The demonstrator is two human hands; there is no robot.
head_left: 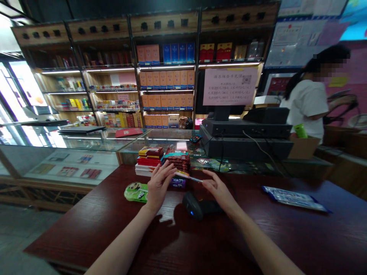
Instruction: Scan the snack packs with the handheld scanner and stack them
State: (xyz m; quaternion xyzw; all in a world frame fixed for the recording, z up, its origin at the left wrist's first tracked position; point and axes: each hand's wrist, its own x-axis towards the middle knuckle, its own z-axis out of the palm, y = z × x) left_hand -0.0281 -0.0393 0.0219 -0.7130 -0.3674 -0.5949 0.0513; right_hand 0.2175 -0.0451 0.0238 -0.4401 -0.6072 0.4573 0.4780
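A thin, flat packet (189, 176), seen nearly edge-on with orange and white on it, is above the table between my hands. My right hand (219, 193) pinches its right end between thumb and fingers. My left hand (158, 186) has its fingers stretched out by the left end; whether they touch it I cannot tell. Below my right hand lies a black barcode scanner (195, 206) with a blue light. Behind my left hand are a stack of red, yellow and white boxes (146, 162), brown-red packets (180, 157) and a purple pack (178, 183). A green panda-printed package (133, 192) is partly hidden by that hand.
A long blue-and-white packet (295, 198) lies on the dark table (258, 236) at right. Beyond stand a glass counter (143, 135), a monitor (229, 88) with a paper sign, and black register equipment (246, 143). A person (305, 101) is at far right.
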